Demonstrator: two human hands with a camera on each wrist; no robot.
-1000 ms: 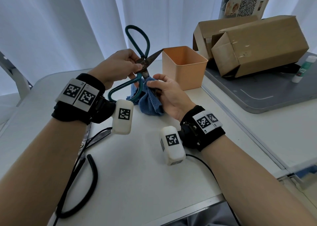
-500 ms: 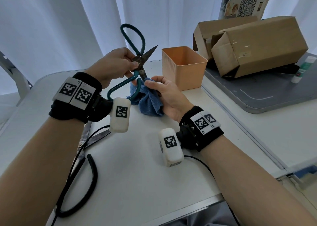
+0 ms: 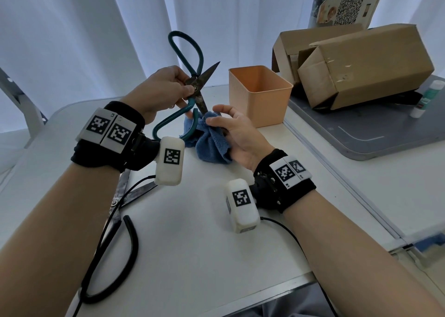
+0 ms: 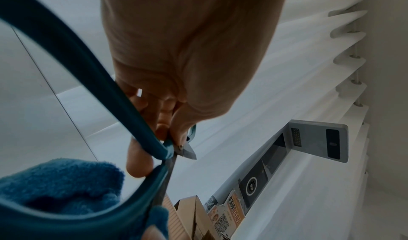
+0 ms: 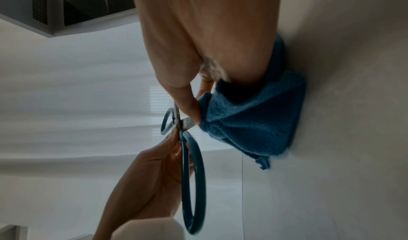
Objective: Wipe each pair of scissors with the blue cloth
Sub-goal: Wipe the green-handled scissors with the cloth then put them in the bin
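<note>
Teal-handled scissors [image 3: 198, 88] hang spread above the white table, pinched at the pivot by my left hand [image 3: 166, 90]. One dark blade points up and to the right; the other runs down into the blue cloth [image 3: 209, 140]. My right hand [image 3: 234, 133] holds the bunched cloth, thumb and forefinger pinching it round the lower blade. The left wrist view shows the teal handle loop [image 4: 73, 57] and the cloth [image 4: 57, 182] close up. The right wrist view shows the scissors [image 5: 192, 174] and the cloth [image 5: 249, 120]. Black-handled scissors [image 3: 120, 223] lie on the table under my left forearm.
An orange square tub [image 3: 258, 95] stands just behind my right hand. Cardboard boxes [image 3: 361, 64] and a white bottle [image 3: 427, 99] sit on a grey board [image 3: 375, 136] at the right. Black cables run across the table [image 3: 192, 244] near its front edge.
The left hand has turned the scissors: the raised blade tip and upper handle loop swung left. The right hand with the cloth has slid down along the lower blade.
</note>
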